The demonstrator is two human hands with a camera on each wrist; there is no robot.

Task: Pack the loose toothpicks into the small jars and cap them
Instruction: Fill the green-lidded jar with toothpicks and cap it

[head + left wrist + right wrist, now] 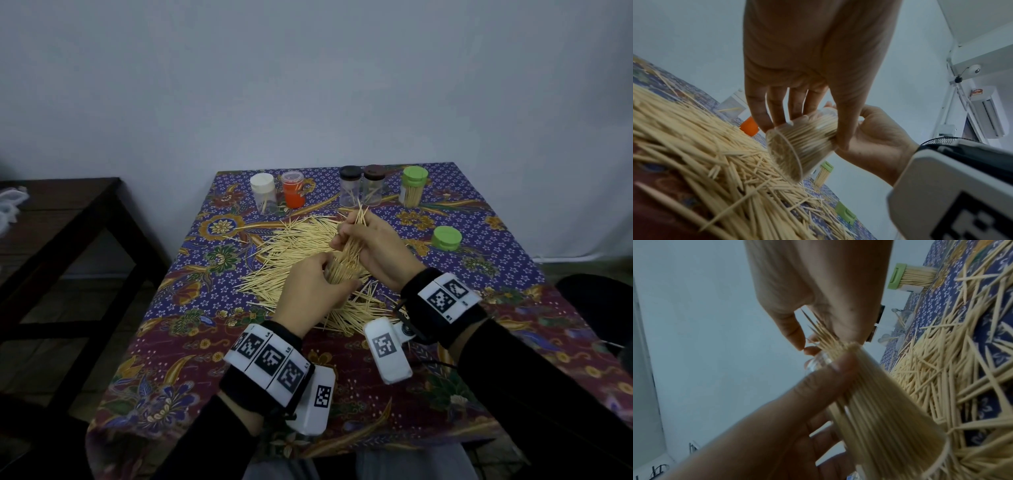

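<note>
Left hand (313, 284) grips a clear jar (801, 146), mostly hidden overhead, while right hand (373, 246) pinches toothpicks (356, 236) into it.

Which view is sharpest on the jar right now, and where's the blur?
Head view: dim but sharp, though the clear jar is mostly hidden by the left hand. Left wrist view: jar base motion-blurred. Right wrist view: left hand and nearest toothpicks soft.

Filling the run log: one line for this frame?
left hand grips clear jar | right hand feeds toothpick bundle in | green lid off
</note>
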